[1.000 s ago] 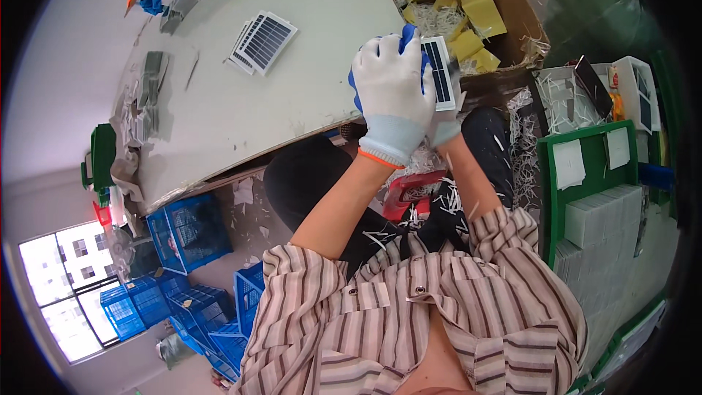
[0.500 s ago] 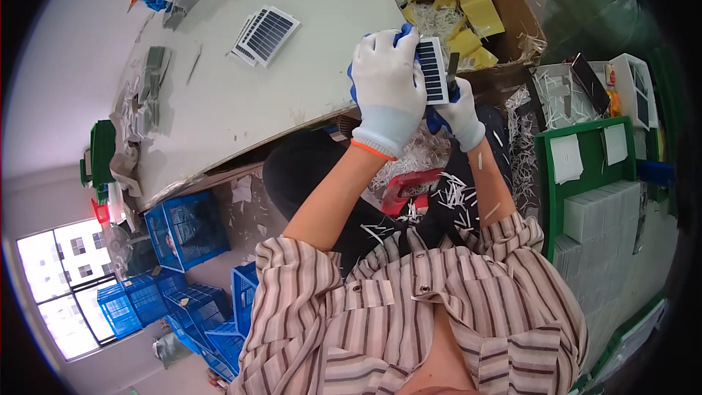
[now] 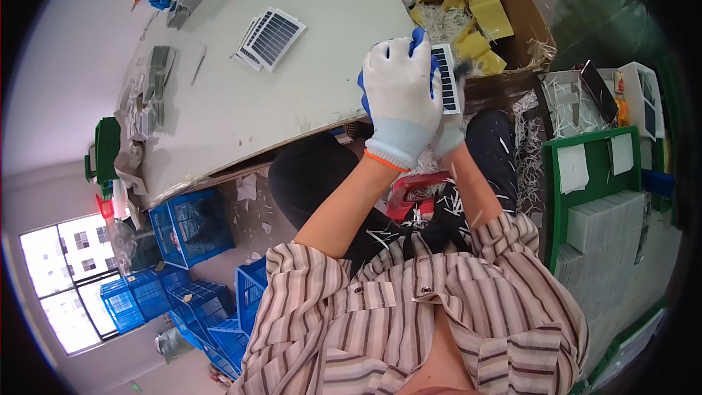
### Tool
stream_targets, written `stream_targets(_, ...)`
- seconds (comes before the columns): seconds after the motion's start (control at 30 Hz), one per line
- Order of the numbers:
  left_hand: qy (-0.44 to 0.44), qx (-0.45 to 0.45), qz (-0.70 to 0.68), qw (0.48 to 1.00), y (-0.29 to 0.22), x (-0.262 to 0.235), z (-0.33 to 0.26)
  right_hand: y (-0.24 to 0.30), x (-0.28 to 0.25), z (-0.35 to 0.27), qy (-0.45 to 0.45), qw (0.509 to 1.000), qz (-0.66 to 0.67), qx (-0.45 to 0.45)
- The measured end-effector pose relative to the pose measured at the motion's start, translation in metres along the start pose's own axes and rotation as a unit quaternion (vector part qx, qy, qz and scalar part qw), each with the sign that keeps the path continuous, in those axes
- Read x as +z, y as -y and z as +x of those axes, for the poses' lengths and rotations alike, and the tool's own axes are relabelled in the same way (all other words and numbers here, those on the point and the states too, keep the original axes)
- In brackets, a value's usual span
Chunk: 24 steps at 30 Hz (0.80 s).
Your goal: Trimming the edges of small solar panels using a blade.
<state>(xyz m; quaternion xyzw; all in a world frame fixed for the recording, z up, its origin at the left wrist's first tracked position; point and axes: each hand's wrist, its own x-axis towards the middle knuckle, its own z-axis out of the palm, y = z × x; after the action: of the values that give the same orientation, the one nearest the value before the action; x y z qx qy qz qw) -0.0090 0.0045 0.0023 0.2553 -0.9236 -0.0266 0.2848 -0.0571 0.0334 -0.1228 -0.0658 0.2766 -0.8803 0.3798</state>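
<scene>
One small solar panel by the table's right edge; left hand: fingers closed on its left side. Right hand mostly hidden; grip cannot be told. Advise rim-only hold, sparing its face.

Wearing a pale brown-striped shirt with bunched sleeves and 2 round snaps, black trousers, white gloves with blue coating and orange trim edging the left cuff

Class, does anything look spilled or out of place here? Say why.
White strips lie scattered over the person's dark legwear; they look spilled, since similar strips sit heaped inside the cardboard box.
</scene>
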Motion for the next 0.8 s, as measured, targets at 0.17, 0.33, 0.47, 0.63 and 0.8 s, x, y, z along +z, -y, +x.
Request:
stream_targets(0.17,0.009,0.04,-0.029,0.999,0.026,-0.015,-0.007,-0.009,0.035,0.02,0.029,0.97,0.139,0.197)
stream_targets(0.33,0.055,0.014,0.014,0.998,0.023,-0.019,0.0,0.039,-0.019,-0.008,0.116,0.924,-0.358,-0.072)
stream_targets(0.47,-0.011,0.025,-0.026,0.999,0.018,-0.005,-0.005,0.052,-0.013,-0.017,0.152,0.923,-0.351,-0.045)
stream_targets(0.63,0.0,-0.012,-0.04,0.999,0.014,-0.003,-0.005,0.043,-0.008,-0.067,0.278,0.858,-0.431,0.007)
stream_targets(0.8,-0.036,-0.022,-0.021,0.999,0.008,0.0,0.0,0.034,-0.011,-0.077,0.006,0.941,-0.332,-0.064)
